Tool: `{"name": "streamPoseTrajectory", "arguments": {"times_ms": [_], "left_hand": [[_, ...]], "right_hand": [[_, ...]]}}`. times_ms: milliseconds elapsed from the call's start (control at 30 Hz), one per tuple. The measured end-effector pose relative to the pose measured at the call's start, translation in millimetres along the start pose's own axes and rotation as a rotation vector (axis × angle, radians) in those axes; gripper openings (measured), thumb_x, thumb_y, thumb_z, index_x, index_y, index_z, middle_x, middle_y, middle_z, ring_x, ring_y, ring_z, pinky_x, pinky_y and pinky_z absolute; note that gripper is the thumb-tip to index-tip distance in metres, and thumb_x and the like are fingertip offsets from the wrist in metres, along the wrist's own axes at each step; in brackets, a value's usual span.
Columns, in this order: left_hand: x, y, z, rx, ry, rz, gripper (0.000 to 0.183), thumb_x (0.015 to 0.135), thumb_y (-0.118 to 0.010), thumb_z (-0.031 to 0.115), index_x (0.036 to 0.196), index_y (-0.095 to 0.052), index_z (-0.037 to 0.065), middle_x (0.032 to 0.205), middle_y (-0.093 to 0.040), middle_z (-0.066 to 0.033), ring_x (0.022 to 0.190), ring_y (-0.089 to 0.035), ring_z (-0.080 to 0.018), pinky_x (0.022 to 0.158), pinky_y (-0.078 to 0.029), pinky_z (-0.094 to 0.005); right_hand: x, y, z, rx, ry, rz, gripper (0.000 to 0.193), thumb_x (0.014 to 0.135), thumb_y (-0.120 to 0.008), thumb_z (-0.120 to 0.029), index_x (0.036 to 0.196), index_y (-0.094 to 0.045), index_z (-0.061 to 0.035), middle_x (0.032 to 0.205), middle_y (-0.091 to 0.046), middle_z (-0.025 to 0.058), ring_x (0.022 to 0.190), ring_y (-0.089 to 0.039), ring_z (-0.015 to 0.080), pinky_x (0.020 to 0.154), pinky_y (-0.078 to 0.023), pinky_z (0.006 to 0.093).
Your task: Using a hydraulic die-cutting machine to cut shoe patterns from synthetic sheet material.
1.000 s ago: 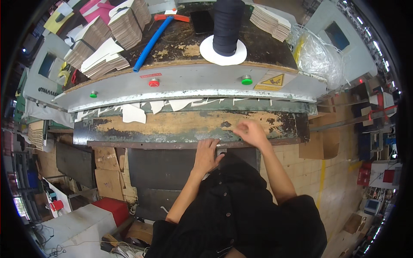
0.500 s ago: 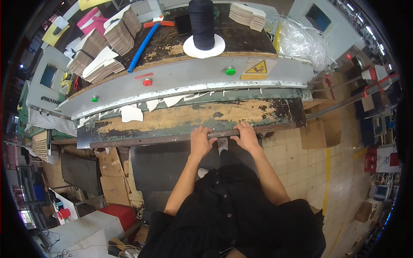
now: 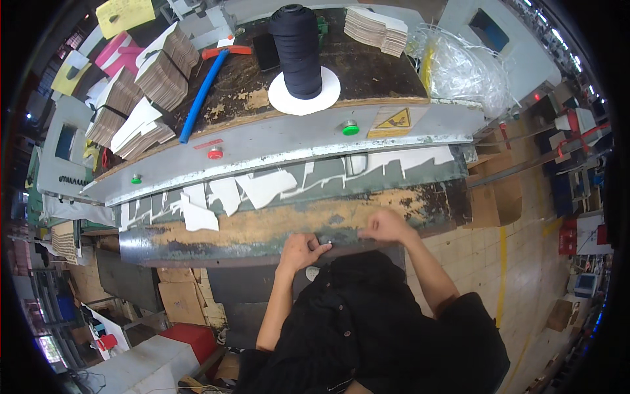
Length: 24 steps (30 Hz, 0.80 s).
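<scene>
White pieces (image 3: 226,196) lie on the green bed (image 3: 420,174) (partly overlapping the worn ledge (image 3: 289,220)).

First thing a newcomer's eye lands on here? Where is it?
Likely the tall black spool on a white disc, top centre on the dark worn shelf. Left of it lies a blue-handled tool with an orange-red head. Lower down, white pieces lie beyond and left of the left hand.
</scene>
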<state>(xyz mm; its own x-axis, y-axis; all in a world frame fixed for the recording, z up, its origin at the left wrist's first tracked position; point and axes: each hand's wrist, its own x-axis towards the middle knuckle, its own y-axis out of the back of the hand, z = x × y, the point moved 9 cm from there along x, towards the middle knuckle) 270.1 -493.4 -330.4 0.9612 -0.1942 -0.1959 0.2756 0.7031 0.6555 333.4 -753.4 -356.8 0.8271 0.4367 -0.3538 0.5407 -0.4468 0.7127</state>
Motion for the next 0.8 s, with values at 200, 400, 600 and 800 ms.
{"name": "streamPoseTrajectory", "arguments": {"times_ms": [200,400,600,800], "left_hand": [[18,0,-25,-0.144,0.156,-0.014,0.04,0.092,-0.084,0.04,0.081,-0.072,0.003,0.064,-0.069,-0.0114,0.061,-0.069,-0.0268,0.059,-0.052,-0.0405],[9,-47,-50,-0.428,0.143,-0.054,0.034,0.094,-0.083,0.031,0.08,-0.068,0.005,0.061,-0.062,-0.0051,0.054,-0.057,-0.0203,0.058,-0.05,-0.0346],[-2,-39,29,-0.662,-0.188,0.179,0.026,0.091,-0.086,0.026,0.103,-0.072,0.006,0.063,-0.06,-0.0044,0.057,-0.056,-0.0174,0.06,-0.05,-0.0345],[14,-41,10,-0.343,-0.106,0.17,0.022,0.102,-0.068,0.021,0.111,-0.075,0.003,0.077,-0.071,-0.0192,0.067,-0.07,-0.0303,0.065,-0.054,-0.0419]], "right_hand": [[98,58,-11,-0.233,-0.029,0.733,0.064,0.08,-0.088,-0.045,0.126,-0.065,-0.0065,0.139,-0.06,0.0289,0.098,-0.073,0.0447,0.091,-0.059,0.0507],[92,14,39,0.023,-0.096,0.394,0.061,0.081,-0.086,-0.028,0.132,-0.061,-0.0056,0.141,-0.056,0.027,0.106,-0.072,0.0396,0.096,-0.057,0.0464],[-52,-37,25,0.999,-0.096,0.309,0.044,0.089,-0.085,-0.009,0.127,-0.068,0.0048,0.119,-0.074,0.006,0.1,-0.071,0.0179,0.09,-0.058,0.0342],[-95,-107,-33,1.162,-0.057,-0.053,0.07,0.088,-0.082,0.006,0.152,-0.056,-0.0091,0.125,-0.067,0.0007,0.109,-0.067,0.0128,0.095,-0.058,0.0318]]}}
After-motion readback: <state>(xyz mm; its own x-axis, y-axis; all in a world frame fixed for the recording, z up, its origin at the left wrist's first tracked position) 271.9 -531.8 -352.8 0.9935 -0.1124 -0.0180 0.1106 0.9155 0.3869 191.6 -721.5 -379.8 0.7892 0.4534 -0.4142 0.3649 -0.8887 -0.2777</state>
